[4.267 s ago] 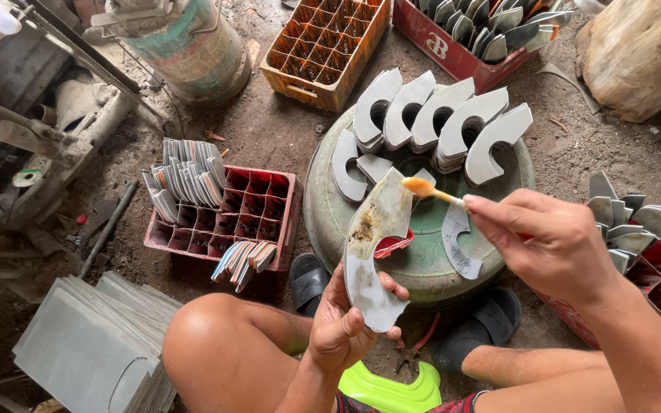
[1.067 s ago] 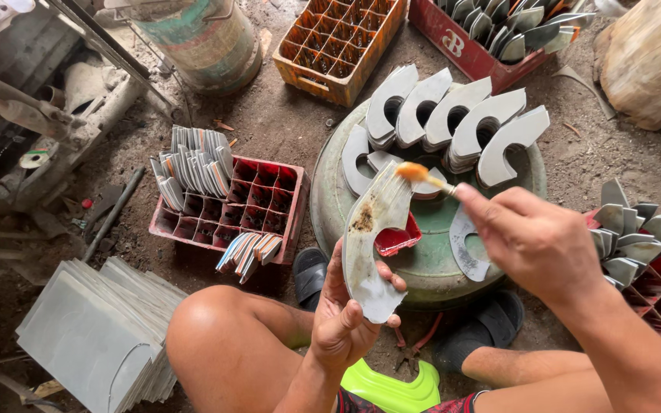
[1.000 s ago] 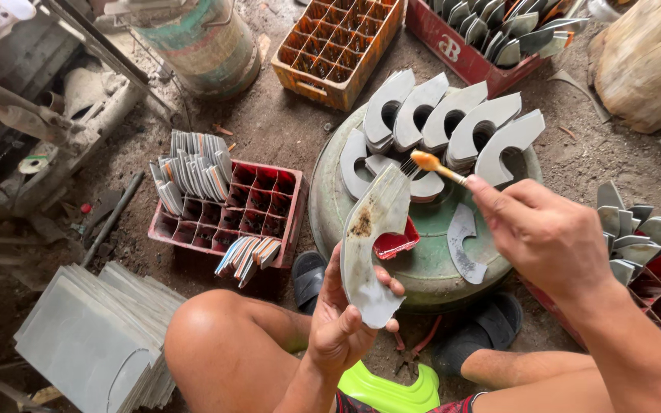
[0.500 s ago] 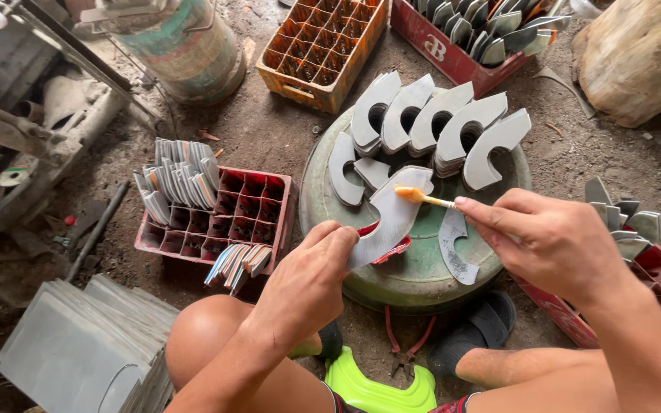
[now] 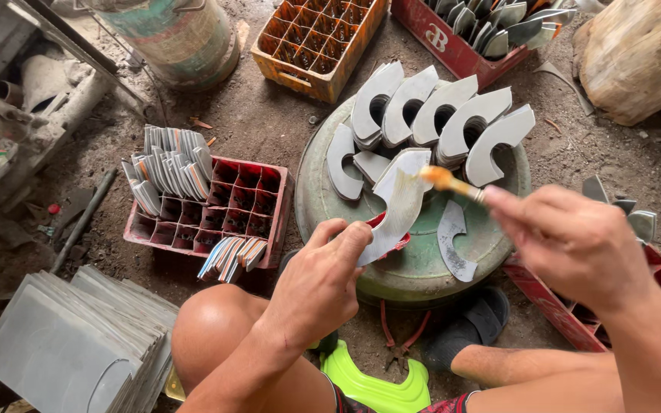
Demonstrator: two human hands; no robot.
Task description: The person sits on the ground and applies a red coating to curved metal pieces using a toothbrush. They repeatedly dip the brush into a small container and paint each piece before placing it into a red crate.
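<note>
**Brush tip at upper end of curved grey piece; piece now tilted over the drum**

Left hand [image 5: 319, 287]: fingers closed around the lower end of a curved grey piece [image 5: 401, 200], back of hand toward the camera. The piece slants up and to the right, its upper end over the round green drum top [image 5: 415, 260]. Four seconds ago and one second ago the same hand held it palm-up, nearly upright, closer to the knee; half a second ago the hand had already rolled over, and the piece now lies further out over the drum.

Right hand [image 5: 575, 245]: fingers pinched on a thin brush [image 5: 453, 182]; the orange-tipped bristles touch the upper end of the piece, where a yellowish smear shows. One second ago the tip was off the piece, above it.

Around: a row of similar horseshoe-shaped pieces [image 5: 437, 115] leans along the drum's far edge, unchanged. One flat piece [image 5: 451, 243] lies on the drum just right of the held one. A red crate [image 5: 216, 222] left of the drum holds stacked pieces. Grey sheets [image 5: 63, 344] are piled at lower left.
</note>
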